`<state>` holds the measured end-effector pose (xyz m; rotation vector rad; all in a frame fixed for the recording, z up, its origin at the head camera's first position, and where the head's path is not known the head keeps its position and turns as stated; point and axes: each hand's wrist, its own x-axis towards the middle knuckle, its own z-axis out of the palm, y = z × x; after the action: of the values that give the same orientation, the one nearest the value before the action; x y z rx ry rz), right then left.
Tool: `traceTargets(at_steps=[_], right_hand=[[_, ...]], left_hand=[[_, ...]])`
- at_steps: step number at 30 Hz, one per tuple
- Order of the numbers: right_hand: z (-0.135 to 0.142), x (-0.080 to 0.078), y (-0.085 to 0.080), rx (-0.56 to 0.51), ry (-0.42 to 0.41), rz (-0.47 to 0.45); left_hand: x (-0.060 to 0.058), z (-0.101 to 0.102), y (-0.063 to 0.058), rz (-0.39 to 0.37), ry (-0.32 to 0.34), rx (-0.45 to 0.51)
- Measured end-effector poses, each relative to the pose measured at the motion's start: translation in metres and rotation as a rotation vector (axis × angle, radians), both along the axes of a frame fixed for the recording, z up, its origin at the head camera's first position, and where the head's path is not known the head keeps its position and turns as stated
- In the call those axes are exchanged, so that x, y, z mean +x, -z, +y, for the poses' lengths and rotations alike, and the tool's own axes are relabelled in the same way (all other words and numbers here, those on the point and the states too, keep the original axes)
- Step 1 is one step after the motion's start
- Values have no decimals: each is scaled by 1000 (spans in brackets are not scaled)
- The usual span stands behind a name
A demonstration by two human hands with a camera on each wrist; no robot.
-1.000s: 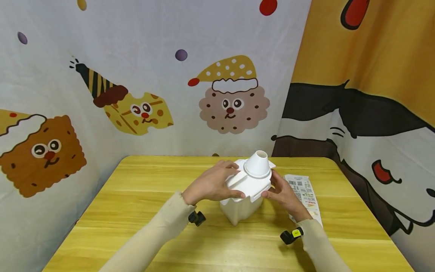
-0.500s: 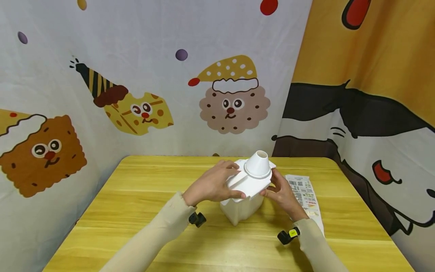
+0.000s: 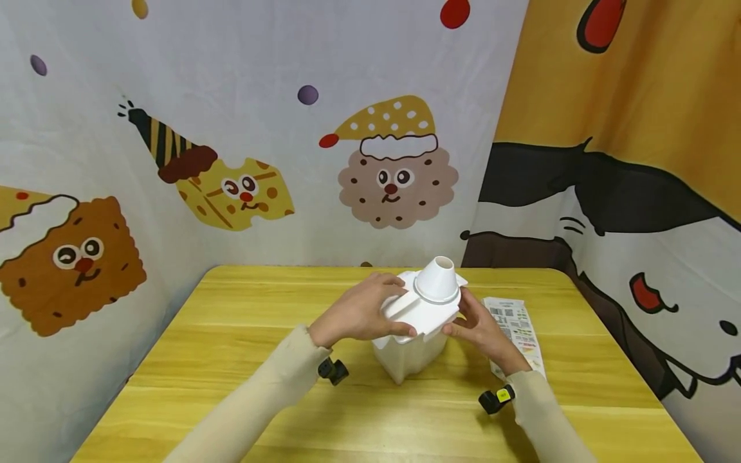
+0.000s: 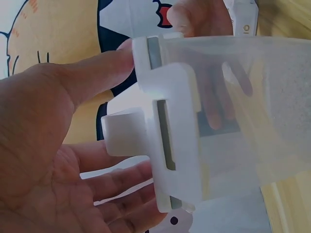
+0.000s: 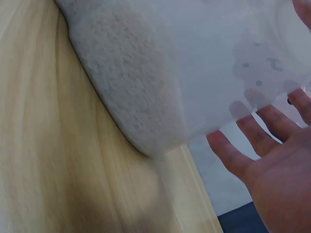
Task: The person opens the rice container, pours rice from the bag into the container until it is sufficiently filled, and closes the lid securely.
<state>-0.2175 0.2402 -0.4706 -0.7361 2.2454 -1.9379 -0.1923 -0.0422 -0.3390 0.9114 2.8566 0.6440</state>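
Observation:
A translucent storage container [image 3: 408, 360] stands on the table, with pale rice-like grains [image 5: 116, 73] in its lower part. On top sits a white lid [image 4: 180, 126], which carries a cone-shaped cap [image 3: 437, 281] and a raised bar-shaped handle [image 3: 402, 306]. My left hand [image 3: 361, 310] grips the lid from the left, thumb at the near edge and fingers across the far one. From the right, my right hand [image 3: 485, 333] holds the lid's rim and the container's upper side, thumb in front. Its fingertips touch the translucent wall in the right wrist view.
A printed paper sheet [image 3: 523, 337] lies to the right of the container, partly behind the right forearm. The wooden table [image 3: 260, 308] ends at a cartoon-printed curtain [image 3: 249, 96] at the back. Black cameras [image 3: 332, 371] sit on both wrists.
A white tab at the lid's front right edge, beside the right thumb, shows less than a second ago. The right thumb and wrist have shifted slightly; the left hand keeps its grip.

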Motion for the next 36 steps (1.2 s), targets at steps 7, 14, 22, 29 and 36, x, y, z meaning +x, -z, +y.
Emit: traceTargets(at_steps=[7, 14, 22, 29, 36], right_hand=[[3, -1, -1, 3, -38, -32], [1, -1, 0, 29, -4, 15], [-3, 8, -1, 101, 108, 10], [-10, 20, 1, 122, 201, 2], [-23, 32, 4, 133, 302, 21]], left_hand=[[3, 0, -5, 55, 13, 50], [9, 4, -8, 116, 2, 39], [5, -1, -8, 44, 13, 61], [-3, -9, -6, -10, 63, 89], [-13, -19, -6, -28, 155, 121]])
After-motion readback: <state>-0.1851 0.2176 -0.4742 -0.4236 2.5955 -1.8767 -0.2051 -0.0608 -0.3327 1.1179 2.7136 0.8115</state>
